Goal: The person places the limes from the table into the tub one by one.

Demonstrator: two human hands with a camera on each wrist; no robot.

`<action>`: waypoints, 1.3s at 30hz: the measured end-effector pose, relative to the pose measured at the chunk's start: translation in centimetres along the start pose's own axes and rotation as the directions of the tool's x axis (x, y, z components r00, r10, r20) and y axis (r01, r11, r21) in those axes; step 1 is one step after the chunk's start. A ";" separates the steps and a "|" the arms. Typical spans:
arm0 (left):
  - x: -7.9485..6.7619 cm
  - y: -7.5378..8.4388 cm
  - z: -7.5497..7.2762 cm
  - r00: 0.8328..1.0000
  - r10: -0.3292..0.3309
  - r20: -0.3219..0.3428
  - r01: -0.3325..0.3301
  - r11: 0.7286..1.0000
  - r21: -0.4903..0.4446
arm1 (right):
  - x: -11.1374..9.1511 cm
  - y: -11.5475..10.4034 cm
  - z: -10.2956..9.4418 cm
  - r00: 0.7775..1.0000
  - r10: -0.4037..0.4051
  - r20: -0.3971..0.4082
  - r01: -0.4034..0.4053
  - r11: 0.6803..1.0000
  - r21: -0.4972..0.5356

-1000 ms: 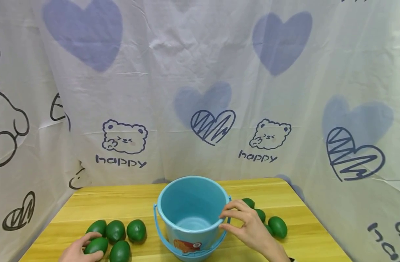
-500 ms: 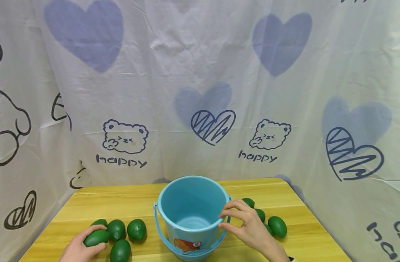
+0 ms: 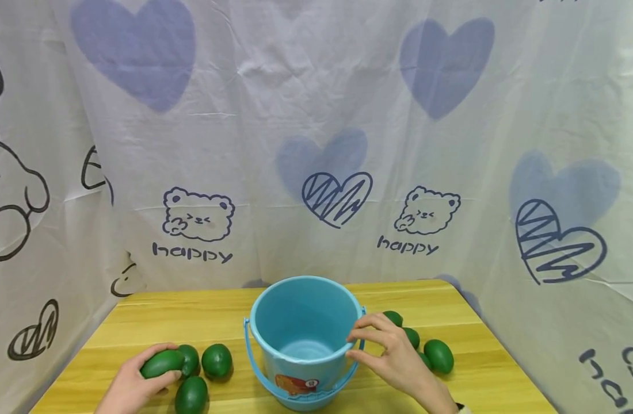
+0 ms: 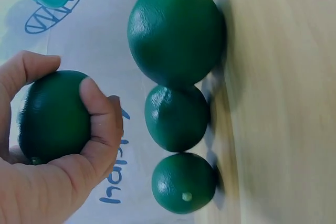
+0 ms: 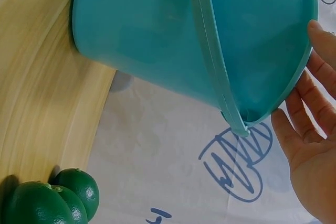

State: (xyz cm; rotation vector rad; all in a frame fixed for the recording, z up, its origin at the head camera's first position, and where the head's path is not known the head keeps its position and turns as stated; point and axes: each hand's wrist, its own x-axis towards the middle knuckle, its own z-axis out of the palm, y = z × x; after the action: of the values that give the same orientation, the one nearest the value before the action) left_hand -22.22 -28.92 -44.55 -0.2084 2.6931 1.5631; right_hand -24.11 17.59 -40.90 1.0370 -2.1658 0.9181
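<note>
My left hand (image 3: 130, 384) grips a green lime (image 3: 163, 363), thumb on one side and fingers on the other. In the left wrist view this lime (image 4: 55, 116) is raised off the wooden table, beside three more limes (image 4: 176, 32) in a row. At the centre stands a light blue bucket (image 3: 306, 319), upright, its handle hanging down in front. My right hand (image 3: 394, 359) holds the bucket's right rim with thumb and fingertips. The right wrist view has these fingertips (image 5: 315, 27) right at the rim.
Several limes (image 3: 438, 356) lie in a group on the right of the table (image 3: 192, 310), behind and beside my right hand. A white curtain (image 3: 275, 115) with hearts and bears hangs behind the table and along both sides.
My left hand has picked the lime up from the left group and carried it slightly up and to the right. My right hand has stayed on the bucket rim.
</note>
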 end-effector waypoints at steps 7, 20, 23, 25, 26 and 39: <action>-0.2 1.4 0.7 1.000 0.011 -0.017 -0.012 0.999 -0.035 | 0.2 0.2 0.1 1.000 0.006 0.020 -0.006 1.000 -0.007; -0.1 5.0 2.8 0.996 0.032 -0.080 -0.040 0.994 -0.103 | -0.1 0.0 0.3 1.000 0.028 0.014 -0.028 1.000 -0.014; -0.2 5.9 3.5 0.995 0.064 -0.079 -0.072 0.992 -0.100 | -0.3 0.0 0.2 1.000 0.026 0.010 -0.026 0.999 -0.020; -0.3 6.5 3.9 0.993 0.083 -0.085 -0.091 0.990 -0.106 | -0.3 0.0 0.1 1.000 0.028 0.011 -0.028 0.999 -0.018; -0.2 6.8 4.1 0.991 0.095 -0.090 -0.104 0.989 -0.108 | -0.2 -0.1 0.1 1.000 0.027 0.011 -0.026 0.999 -0.019; 0.2 9.9 5.8 0.972 0.183 -0.146 -0.201 0.973 -0.114 | 0.1 0.1 0.1 1.000 0.015 0.011 -0.014 1.000 -0.015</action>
State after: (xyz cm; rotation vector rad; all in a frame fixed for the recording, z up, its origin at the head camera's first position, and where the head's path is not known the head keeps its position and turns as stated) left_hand -23.95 -19.10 -38.88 -0.0574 2.7899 1.8417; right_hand -24.26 17.58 -40.95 1.0233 -2.1889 0.9039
